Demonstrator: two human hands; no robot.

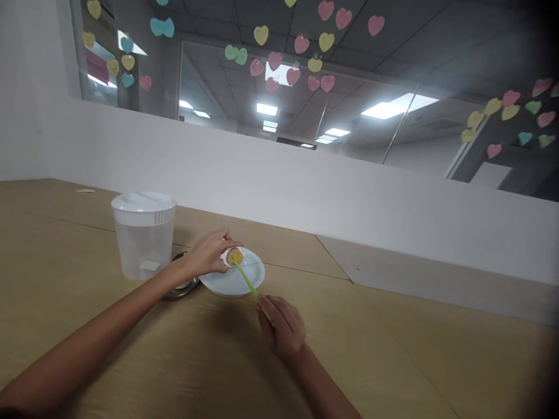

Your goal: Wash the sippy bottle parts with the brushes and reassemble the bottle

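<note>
My left hand [212,253] is closed around a small white jar [226,258], tilted so that its mouth faces me. Yellow stuff shows inside that mouth. Between the fingers of my right hand [283,327] is a thin green stick [248,281], slanting up to the left. Its far tip is at the jar's mouth, in or against the yellow; its kind cannot be made out. Both meet above a shallow white bowl [231,286] on the table. Partly hidden under my left forearm lies a round metal dish [178,293] with something pale on it.
A translucent plastic bucket [143,247] with a white lid stands left of the bowl. The brown tabletop [393,355] runs back to a white wall [262,186]. A small pale scrap [85,190] lies at the back left. Heart-shaped notes [261,35] cover the window above.
</note>
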